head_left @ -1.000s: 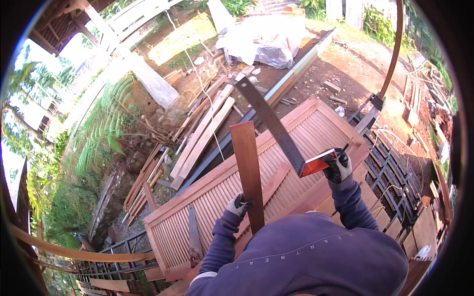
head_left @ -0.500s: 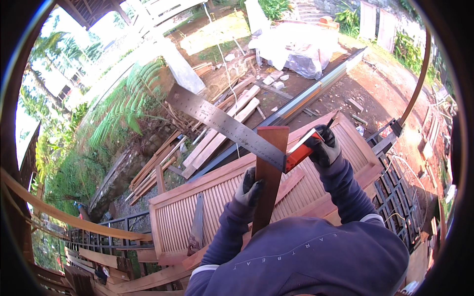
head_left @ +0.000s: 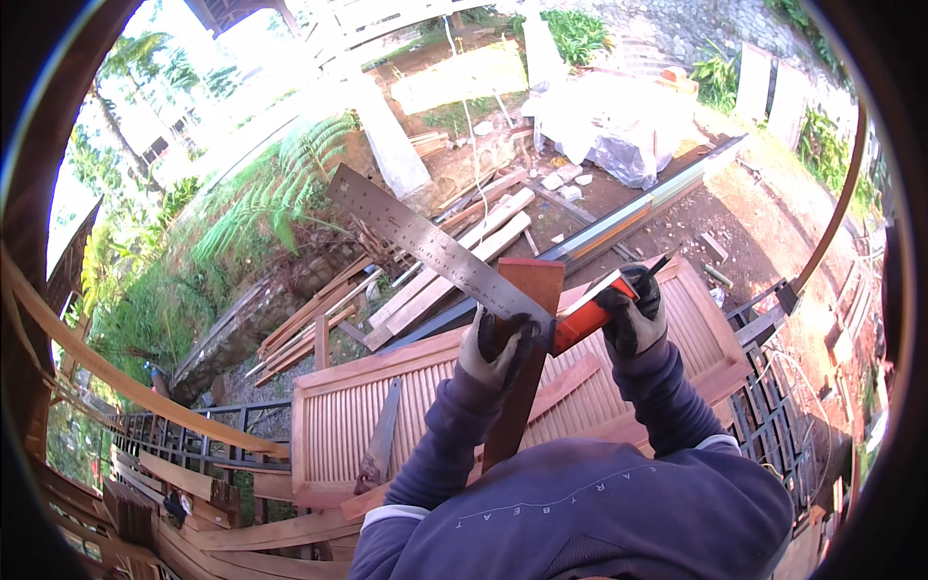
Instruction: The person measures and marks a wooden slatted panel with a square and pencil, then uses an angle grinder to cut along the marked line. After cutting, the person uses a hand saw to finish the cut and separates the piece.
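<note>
pinching a brown wooden plank [head_left: 516,414] near its top, curled around it with the left grip [head_left: 493,353]. squeezing the orange handle [head_left: 583,321] of a steel try square [head_left: 469,272] in the right grip [head_left: 635,314], along with a thin dark stick [head_left: 659,264]. holding the blade [head_left: 396,222] across the plank, above a slatted wooden shutter [head_left: 333,416] with a hand saw [head_left: 384,430] on it.

One left hand [head_left: 495,353] and one right hand [head_left: 634,324] make two; one carpenter's square [head_left: 425,246], one pencil [head_left: 659,264] and one handsaw [head_left: 383,433] make three tools; one board [head_left: 522,406], one slatted panel [head_left: 333,416] and one short strip [head_left: 565,389] make three wooden pieces.
</note>
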`<state>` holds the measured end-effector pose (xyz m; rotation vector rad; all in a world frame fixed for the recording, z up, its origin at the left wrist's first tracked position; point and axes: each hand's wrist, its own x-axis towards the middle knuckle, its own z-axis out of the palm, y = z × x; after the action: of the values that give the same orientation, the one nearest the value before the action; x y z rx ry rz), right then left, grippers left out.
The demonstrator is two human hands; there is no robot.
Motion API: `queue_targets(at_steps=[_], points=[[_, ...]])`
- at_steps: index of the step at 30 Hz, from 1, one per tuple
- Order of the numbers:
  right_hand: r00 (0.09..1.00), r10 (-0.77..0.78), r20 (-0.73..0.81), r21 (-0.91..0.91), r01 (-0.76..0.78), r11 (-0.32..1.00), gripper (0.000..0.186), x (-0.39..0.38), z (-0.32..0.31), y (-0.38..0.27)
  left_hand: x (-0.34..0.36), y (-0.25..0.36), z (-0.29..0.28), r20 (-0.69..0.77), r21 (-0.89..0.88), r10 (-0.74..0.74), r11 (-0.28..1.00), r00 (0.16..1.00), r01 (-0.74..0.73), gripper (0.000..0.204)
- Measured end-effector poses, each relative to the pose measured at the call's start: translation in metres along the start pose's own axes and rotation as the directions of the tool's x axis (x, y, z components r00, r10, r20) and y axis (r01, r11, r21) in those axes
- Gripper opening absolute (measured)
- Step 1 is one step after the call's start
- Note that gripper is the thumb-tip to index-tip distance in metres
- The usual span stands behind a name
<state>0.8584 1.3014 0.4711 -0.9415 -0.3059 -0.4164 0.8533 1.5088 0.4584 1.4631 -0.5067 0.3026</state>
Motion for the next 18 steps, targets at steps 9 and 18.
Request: queue_targets(at_steps=[9, 18], points=[[0.978, 0.139, 0.153, 0.124, -0.159, 0.980, 0.029, -0.024, -0.007, 0.026, 0.013, 0.025, 0.000, 0.022, 0.266, 0.018, 0.964, 1.000, -0.023, 0.020], [0.970, 0.163, 0.183, 0.199, -0.199, 0.960, 0.022, -0.030, 0.001, 0.046, 0.018, 0.026, -0.005, 0.044, 0.330, 0.022, 0.943, 0.999, -0.036, 0.020]])
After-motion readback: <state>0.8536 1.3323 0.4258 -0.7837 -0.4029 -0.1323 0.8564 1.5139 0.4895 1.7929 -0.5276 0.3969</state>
